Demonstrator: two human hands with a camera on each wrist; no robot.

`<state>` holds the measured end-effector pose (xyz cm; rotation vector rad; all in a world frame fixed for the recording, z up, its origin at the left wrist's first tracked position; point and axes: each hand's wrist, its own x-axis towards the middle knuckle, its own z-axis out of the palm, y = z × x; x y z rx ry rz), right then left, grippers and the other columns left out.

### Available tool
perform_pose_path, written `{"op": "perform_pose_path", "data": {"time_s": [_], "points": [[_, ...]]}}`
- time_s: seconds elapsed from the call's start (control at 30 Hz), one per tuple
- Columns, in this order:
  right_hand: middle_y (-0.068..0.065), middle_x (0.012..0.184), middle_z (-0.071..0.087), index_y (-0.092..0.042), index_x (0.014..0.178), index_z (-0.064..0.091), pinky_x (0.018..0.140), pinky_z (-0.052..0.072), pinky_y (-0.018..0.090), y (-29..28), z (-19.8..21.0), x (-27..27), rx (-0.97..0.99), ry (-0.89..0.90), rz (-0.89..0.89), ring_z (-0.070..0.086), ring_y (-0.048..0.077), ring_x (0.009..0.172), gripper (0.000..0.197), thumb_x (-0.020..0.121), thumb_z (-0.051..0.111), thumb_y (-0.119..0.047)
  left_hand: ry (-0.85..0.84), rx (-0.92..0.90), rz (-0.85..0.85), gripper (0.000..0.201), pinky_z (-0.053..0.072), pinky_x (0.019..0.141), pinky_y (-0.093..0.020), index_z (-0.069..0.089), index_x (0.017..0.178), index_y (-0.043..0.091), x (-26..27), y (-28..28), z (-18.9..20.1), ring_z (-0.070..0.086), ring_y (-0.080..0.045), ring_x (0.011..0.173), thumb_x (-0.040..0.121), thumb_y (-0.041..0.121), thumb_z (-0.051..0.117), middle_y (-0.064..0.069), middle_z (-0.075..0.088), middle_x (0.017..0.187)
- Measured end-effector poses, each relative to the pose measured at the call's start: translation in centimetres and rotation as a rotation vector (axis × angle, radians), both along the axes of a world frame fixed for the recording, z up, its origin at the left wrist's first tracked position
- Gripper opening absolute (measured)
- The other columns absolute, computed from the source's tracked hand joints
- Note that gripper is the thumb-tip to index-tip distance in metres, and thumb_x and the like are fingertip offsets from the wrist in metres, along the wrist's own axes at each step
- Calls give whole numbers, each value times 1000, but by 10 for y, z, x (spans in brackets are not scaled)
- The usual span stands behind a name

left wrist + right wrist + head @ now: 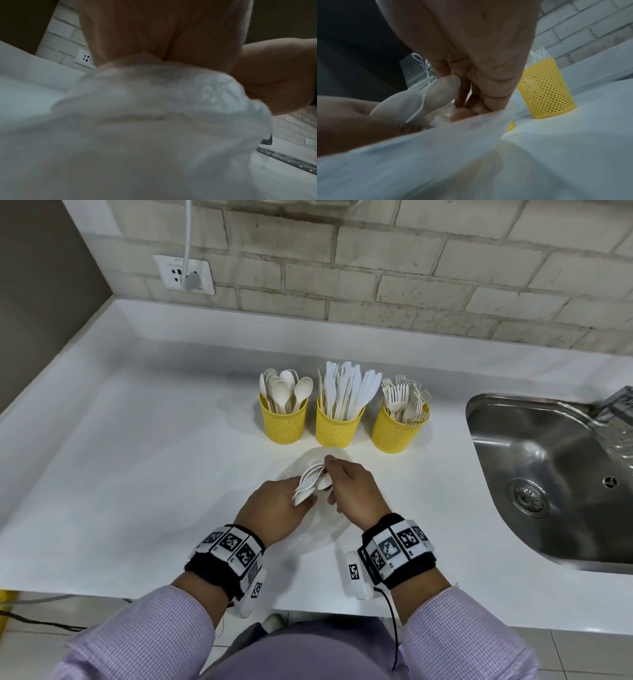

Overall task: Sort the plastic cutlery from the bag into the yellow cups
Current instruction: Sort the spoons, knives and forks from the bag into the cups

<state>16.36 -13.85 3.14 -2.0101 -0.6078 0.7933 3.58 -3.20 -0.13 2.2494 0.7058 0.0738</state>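
Note:
Three yellow mesh cups stand in a row on the counter: the left cup [283, 421] holds spoons, the middle cup [338, 426] knives, the right cup [399, 431] forks. Just in front of them lies a clear plastic bag [310, 463]. Over it my left hand [287, 493] grips a small bundle of white spoons [308, 486] by the bowls. My right hand [330, 474] has its fingers curled and pinches the handle end of that bundle. In the right wrist view the spoons [412, 105] lie beside my fingers [471, 94], above crumpled bag plastic [471, 155]. The bag [154, 121] fills the left wrist view.
A steel sink [548, 467] is set into the white counter [137, 457] at the right. A wall socket [183, 273] with a plugged cable sits at the back left on the brick wall. The counter's front edge runs just under my wrists.

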Motion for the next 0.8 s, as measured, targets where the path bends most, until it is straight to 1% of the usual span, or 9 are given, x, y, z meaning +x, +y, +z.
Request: {"op": "perform_pose_path", "data": {"time_s": [0.1, 0.23, 0.33, 0.43, 0.53, 0.6, 0.67, 0.73, 0.8], "points": [[6, 119, 69, -18, 124, 68, 93, 55, 48, -1, -4, 2, 70, 63, -82, 68, 27, 93, 55, 103, 31, -52, 10, -73, -6, 27, 44, 68, -26, 55, 74, 37, 1, 0, 3, 62, -17, 79, 100, 38, 60, 9, 66, 78], [1, 148, 54, -35, 136, 57, 107, 48, 53, -8, -11, 7, 88, 145, -99, 62, 27, 119, 63, 88, 31, -66, -12, -148, 35, 22, 43, 64, -23, 66, 84, 27, -5, 10, 7, 63, -8, 70, 101, 40, 59, 7, 68, 76], [-7, 154, 49, -37, 148, 48, 118, 37, 49, -14, -20, 12, 44, 119, -112, 54, 23, 135, 82, 79, 29, -76, -189, -373, 187, 16, 57, 74, -32, 76, 100, 25, -7, 18, 12, 68, -12, 73, 101, 25, 60, 4, 76, 87], [-5, 158, 44, -29, 152, 44, 123, 30, 43, -18, -21, 16, -31, 58, -78, 47, 20, 141, 68, 94, 37, -63, -424, -561, 335, 22, 58, 71, -34, 76, 104, 18, -4, 24, 31, 64, -19, 73, 106, 21, 55, -4, 72, 83], [3, 160, 41, -18, 154, 41, 122, 27, 35, -21, -28, 20, -156, -97, 19, 39, 22, 146, 53, 105, 46, -37, -628, -792, 371, 24, 50, 61, -30, 73, 104, 14, 1, 32, 56, 44, -15, 55, 108, 26, 52, -3, 43, 64], [8, 162, 38, -12, 155, 37, 122, 29, 40, -22, -32, 20, -205, -183, 103, 38, 25, 147, 57, 104, 50, -33, -761, -1019, 369, 21, 39, 56, -26, 69, 104, 15, 4, 36, 74, 27, -12, 53, 107, 26, 52, -1, 22, 67], [10, 162, 34, -10, 157, 32, 121, 29, 43, -22, -35, 18, -232, -204, 149, 36, 27, 147, 63, 103, 53, -32, -822, -1154, 338, 11, 34, 54, -24, 65, 105, 18, 8, 39, 87, 22, -11, 52, 105, 24, 56, 0, 16, 69], [11, 157, 37, -10, 157, 32, 118, 35, 43, -21, -34, 16, -205, -238, 101, 43, 29, 142, 66, 100, 57, -31, -819, -1198, 283, 10, 33, 53, -24, 63, 107, 20, 13, 39, 95, 25, -10, 51, 98, 17, 62, 1, 19, 68], [9, 137, 46, -10, 150, 43, 108, 44, 41, -20, -24, 13, -82, -348, -32, 57, 26, 120, 57, 97, 59, -24, -777, -1190, 220, 21, 34, 54, -26, 61, 111, 20, 15, 38, 98, 26, -11, 51, 92, 13, 61, 1, 22, 67]]}}
